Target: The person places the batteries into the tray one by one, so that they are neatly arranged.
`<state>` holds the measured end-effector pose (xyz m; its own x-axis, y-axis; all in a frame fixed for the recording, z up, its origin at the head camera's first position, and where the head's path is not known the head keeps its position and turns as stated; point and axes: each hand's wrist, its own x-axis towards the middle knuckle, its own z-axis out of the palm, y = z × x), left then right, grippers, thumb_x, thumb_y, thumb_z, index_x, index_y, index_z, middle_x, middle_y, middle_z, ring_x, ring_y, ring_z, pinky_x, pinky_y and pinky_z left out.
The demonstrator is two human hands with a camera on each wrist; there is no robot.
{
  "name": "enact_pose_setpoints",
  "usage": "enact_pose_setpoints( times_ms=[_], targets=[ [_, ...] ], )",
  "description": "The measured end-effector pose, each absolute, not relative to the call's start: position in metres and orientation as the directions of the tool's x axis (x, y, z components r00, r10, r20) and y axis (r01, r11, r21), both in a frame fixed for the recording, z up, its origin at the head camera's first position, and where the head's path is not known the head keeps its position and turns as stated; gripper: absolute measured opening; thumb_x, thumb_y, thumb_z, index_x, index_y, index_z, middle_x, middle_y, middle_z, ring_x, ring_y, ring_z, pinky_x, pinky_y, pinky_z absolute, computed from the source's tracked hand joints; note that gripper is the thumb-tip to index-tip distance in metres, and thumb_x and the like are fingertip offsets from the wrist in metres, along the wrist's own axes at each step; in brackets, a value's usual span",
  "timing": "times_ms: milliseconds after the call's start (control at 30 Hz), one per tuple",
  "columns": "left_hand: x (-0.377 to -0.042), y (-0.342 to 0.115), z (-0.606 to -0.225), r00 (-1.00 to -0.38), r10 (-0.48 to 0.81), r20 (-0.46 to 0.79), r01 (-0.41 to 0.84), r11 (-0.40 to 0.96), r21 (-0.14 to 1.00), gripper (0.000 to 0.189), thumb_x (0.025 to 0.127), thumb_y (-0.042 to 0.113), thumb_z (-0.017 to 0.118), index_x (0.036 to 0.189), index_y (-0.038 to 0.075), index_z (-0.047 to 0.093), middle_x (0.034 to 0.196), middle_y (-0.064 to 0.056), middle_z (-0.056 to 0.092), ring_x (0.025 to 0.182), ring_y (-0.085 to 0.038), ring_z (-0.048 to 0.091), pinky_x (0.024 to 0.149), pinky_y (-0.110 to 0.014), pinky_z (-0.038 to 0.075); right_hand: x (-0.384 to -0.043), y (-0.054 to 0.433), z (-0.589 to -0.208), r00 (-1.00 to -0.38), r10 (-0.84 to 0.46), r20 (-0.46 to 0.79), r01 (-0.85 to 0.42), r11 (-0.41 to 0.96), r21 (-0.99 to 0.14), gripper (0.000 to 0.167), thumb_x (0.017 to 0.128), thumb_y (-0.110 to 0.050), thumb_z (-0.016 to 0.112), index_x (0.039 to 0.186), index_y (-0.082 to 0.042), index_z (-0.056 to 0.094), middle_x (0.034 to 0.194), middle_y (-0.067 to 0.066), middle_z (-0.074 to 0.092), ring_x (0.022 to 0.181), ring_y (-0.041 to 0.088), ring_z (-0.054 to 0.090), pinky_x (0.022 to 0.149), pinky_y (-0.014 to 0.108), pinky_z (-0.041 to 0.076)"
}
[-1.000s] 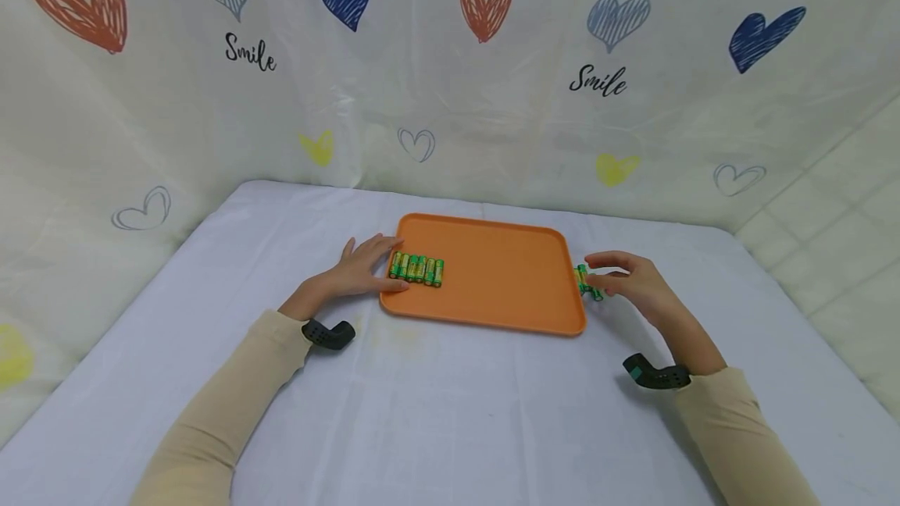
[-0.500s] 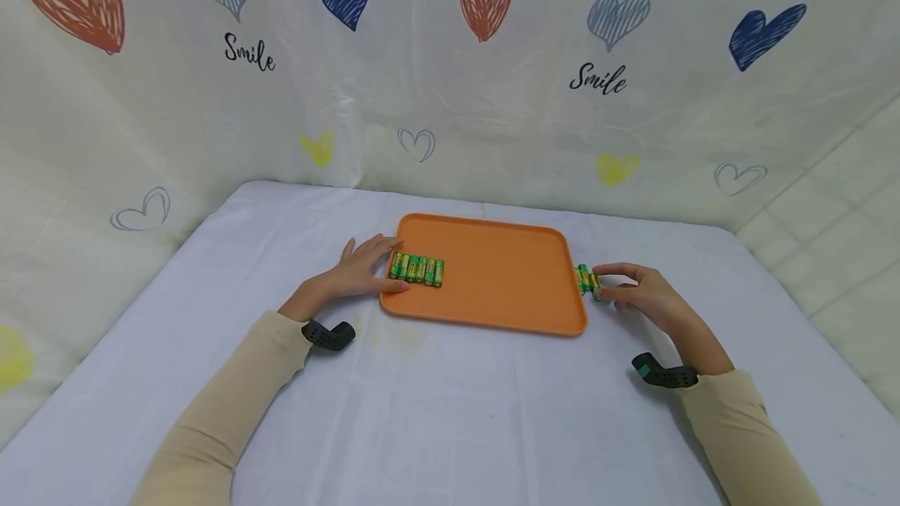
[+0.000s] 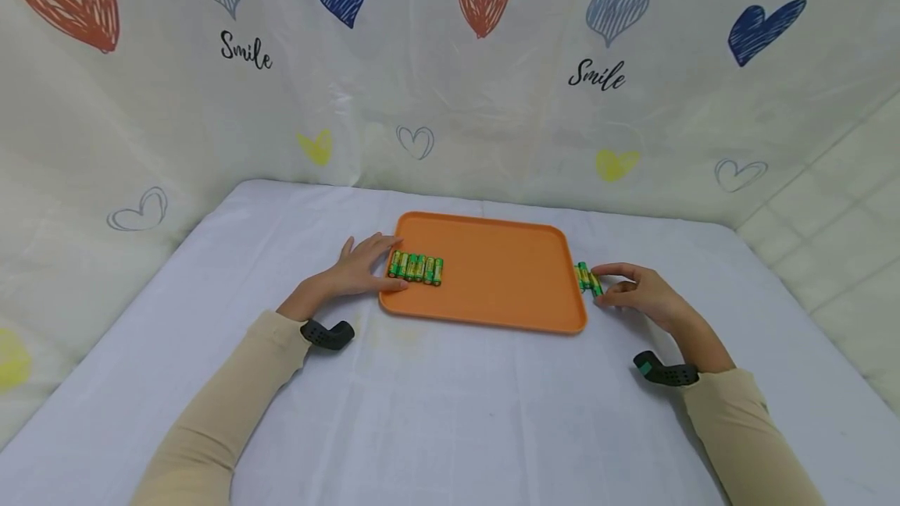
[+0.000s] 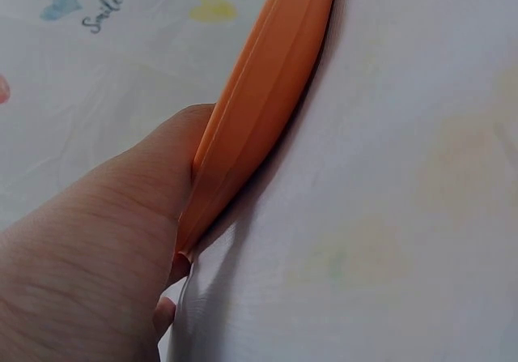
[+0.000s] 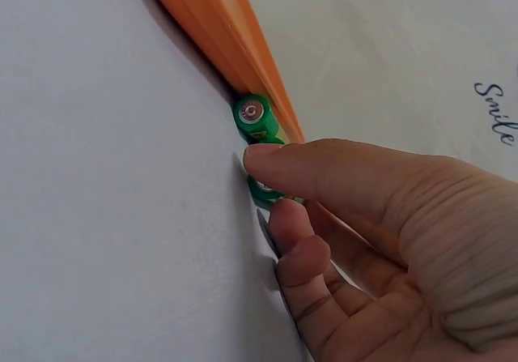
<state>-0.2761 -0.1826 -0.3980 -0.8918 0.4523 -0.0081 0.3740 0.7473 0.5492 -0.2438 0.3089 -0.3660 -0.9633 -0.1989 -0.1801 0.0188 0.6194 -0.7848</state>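
Observation:
An orange tray (image 3: 492, 276) lies on the white cloth, with several green-and-gold batteries (image 3: 416, 267) side by side at its left end. My left hand (image 3: 358, 265) rests over the tray's left edge, thumb and fingers spread on either side of that row. In the left wrist view the thumb reaches over the tray's rim (image 4: 255, 111). Beyond the right rim, a few more batteries (image 3: 582, 275) lie against the tray. My right hand (image 3: 636, 291) pinches the outermost battery (image 5: 263, 190) between thumb and fingers; its thumb partly hides that battery in the right wrist view.
A white cloth (image 3: 450, 420) covers the table. Behind it hangs a pale curtain (image 3: 492, 100) printed with hearts and "Smile". Each wrist carries a black camera band, such as the right one (image 3: 664, 370).
My right hand has shifted right and closed its thumb and fingers on the outermost battery, which has turned slightly. The left hand and the tray have stayed put.

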Motion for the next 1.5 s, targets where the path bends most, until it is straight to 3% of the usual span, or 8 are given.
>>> enact_pose_setpoints(
  times_ms=[533,1100,1333,1500],
  targets=[
    [-0.276,-0.183,-0.398,-0.891,0.455,0.004,0.381,0.741,0.553,0.092,0.083,0.055,0.070,0.154,0.014,0.028,0.158,-0.012,0.026,0.149,-0.033,0.010,0.113,-0.060,-0.013,-0.241,0.306,-0.362,-0.966,-0.180,-0.186,0.032,0.631,-0.775,0.063,0.085,-0.020,0.077,0.139,0.000,0.049,0.082,0.002,0.065,0.074,0.015,0.057,0.068,0.028,0.045],
    [-0.275,-0.181,-0.396,-0.894,0.448,-0.009,0.365,0.741,0.564,0.091,0.084,0.053,0.070,0.154,0.014,0.028,0.159,-0.013,0.023,0.150,-0.032,0.009,0.113,-0.059,-0.014,-0.237,0.297,-0.352,-0.960,-0.204,-0.194,0.019,0.640,-0.768,0.066,0.086,-0.029,0.077,0.140,-0.004,0.049,0.099,0.005,0.069,0.086,0.016,0.063,0.089,0.039,0.041],
    [-0.275,-0.181,-0.396,-0.895,0.446,-0.017,0.361,0.746,0.560,0.092,0.084,0.052,0.070,0.155,0.013,0.027,0.160,-0.013,0.022,0.150,-0.033,0.008,0.113,-0.059,-0.014,-0.233,0.286,-0.345,-0.956,-0.241,-0.167,-0.012,0.602,-0.799,0.063,0.085,-0.025,0.077,0.138,-0.002,0.051,0.097,0.004,0.069,0.087,0.011,0.063,0.086,0.025,0.045],
    [-0.277,-0.182,-0.397,-0.896,0.443,-0.017,0.360,0.748,0.557,0.093,0.083,0.056,0.069,0.155,0.013,0.027,0.160,-0.013,0.022,0.150,-0.033,0.008,0.113,-0.060,-0.014,-0.232,0.279,-0.342,-0.953,-0.253,-0.164,-0.022,0.601,-0.799,0.063,0.085,-0.025,0.077,0.138,-0.002,0.051,0.099,0.008,0.069,0.089,0.010,0.063,0.098,0.041,0.041]
  ],
)
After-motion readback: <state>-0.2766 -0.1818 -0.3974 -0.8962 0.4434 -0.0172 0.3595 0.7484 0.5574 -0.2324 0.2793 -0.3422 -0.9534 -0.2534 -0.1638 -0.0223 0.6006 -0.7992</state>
